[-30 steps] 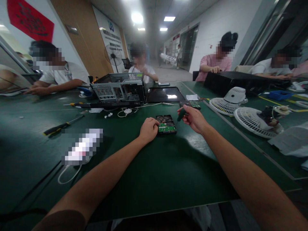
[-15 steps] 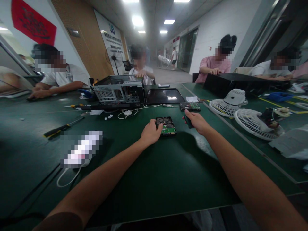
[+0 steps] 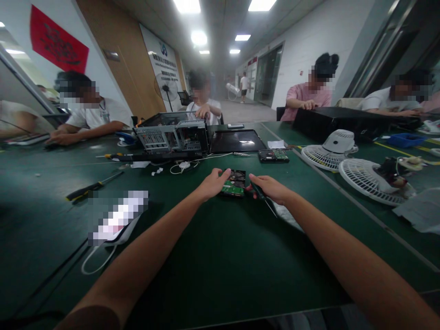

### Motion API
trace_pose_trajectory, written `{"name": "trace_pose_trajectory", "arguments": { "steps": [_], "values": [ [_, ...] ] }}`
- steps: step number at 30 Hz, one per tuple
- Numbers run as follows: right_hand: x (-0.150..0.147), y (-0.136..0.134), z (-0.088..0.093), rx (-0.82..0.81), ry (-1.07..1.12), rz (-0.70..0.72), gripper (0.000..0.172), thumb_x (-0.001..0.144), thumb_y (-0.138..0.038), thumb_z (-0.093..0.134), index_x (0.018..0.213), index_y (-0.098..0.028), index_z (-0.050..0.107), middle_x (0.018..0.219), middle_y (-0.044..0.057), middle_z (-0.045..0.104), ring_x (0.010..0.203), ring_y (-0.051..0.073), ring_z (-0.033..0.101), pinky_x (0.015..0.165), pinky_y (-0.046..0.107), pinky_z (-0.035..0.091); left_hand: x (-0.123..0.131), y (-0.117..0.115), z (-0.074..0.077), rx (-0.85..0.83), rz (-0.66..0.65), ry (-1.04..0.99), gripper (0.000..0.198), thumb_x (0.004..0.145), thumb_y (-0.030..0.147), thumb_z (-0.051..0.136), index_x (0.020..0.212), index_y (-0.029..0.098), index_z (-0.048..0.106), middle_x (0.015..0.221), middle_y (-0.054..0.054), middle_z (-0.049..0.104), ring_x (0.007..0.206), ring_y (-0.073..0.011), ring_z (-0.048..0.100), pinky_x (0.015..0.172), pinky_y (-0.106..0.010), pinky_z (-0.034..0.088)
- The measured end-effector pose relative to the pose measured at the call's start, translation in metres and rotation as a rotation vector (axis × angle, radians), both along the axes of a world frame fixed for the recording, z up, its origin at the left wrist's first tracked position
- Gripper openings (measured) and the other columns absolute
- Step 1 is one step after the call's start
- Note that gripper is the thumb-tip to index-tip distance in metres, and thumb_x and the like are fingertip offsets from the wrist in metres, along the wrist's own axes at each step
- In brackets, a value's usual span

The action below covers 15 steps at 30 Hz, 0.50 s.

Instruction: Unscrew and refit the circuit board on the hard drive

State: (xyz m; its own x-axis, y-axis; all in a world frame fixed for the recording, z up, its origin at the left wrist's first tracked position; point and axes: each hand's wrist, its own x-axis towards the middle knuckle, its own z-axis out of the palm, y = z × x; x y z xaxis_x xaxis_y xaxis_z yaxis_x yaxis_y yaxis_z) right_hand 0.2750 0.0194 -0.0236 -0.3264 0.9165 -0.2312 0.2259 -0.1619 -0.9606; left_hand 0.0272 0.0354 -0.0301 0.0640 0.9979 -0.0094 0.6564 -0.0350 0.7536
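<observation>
A hard drive (image 3: 233, 189) with a green circuit board faces up in front of me. My left hand (image 3: 213, 184) grips its left side, with the thumb over the upper edge. At the drive's right side, my right hand (image 3: 266, 187) is closed round the dark handle of a screwdriver (image 3: 263, 195). Its thin shaft points back toward me and down to the right, away from the drive. The right fingertips are close to the drive's edge; I cannot tell whether they touch it. A crumpled clear plastic bag (image 3: 287, 215) lies partly behind my right forearm.
Beyond lie a second hard drive (image 3: 274, 156), a flat dark panel (image 3: 237, 140) and an opened computer case (image 3: 172, 135). On the left are a yellow-black screwdriver (image 3: 91, 188) and a lit phone (image 3: 120, 215) with a cable. Fan parts (image 3: 371, 183) stand right. Several people sit around the table.
My right hand has moved left to the drive's side, and the screwdriver's shaft now shows. The drive has shifted slightly left with my left hand on it. The view has tilted up a little.
</observation>
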Motion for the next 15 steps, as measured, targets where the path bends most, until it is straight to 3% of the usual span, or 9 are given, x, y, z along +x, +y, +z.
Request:
{"name": "trace_pose_trajectory", "arguments": {
  "steps": [4,9,12,15],
  "values": [
    [-0.017,-0.006,-0.007,-0.035,0.036,0.062,0.039,0.099,-0.053,0.055,0.099,-0.016,0.064,0.100,0.010,0.076,0.058,0.011,0.063,0.048,0.020,0.050,-0.001,0.004,0.008,-0.002,-0.039,0.146,0.085,0.087,0.081,0.045,0.145,0.019,0.042,0.140,-0.020,0.060,0.123,-0.0353,0.061,0.098,-0.040,0.047],
    [-0.010,-0.001,-0.015,0.070,-0.169,-0.053,0.048,0.084,-0.063,0.071,0.076,-0.017,0.060,0.062,0.002,0.062,0.048,0.013,0.059,0.039,0.023,0.051,0.022,0.009,0.013,0.018,-0.035,0.407,0.105,0.070,0.087,0.059,0.145,0.015,0.040,0.137,-0.027,0.060,0.123,-0.0447,0.060,0.095,-0.047,0.046],
    [0.006,0.008,-0.018,0.140,-0.233,-0.129,0.043,0.074,-0.054,0.084,0.077,-0.018,0.061,0.059,0.001,0.061,0.042,0.013,0.059,0.033,0.023,0.048,0.042,0.012,0.012,0.049,-0.035,0.528,0.119,0.059,0.085,0.069,0.148,0.013,0.035,0.139,-0.033,0.055,0.129,-0.0513,0.052,0.101,-0.055,0.040],
    [0.017,0.013,-0.018,0.194,-0.249,-0.117,0.035,0.072,-0.041,0.089,0.075,-0.018,0.062,0.056,0.000,0.060,0.038,0.012,0.057,0.029,0.021,0.042,0.056,0.017,0.011,0.052,-0.010,0.596,0.118,0.055,0.072,0.080,0.147,0.012,0.034,0.142,-0.036,0.050,0.131,-0.0536,0.048,0.103,-0.058,0.036]
  ]
}}
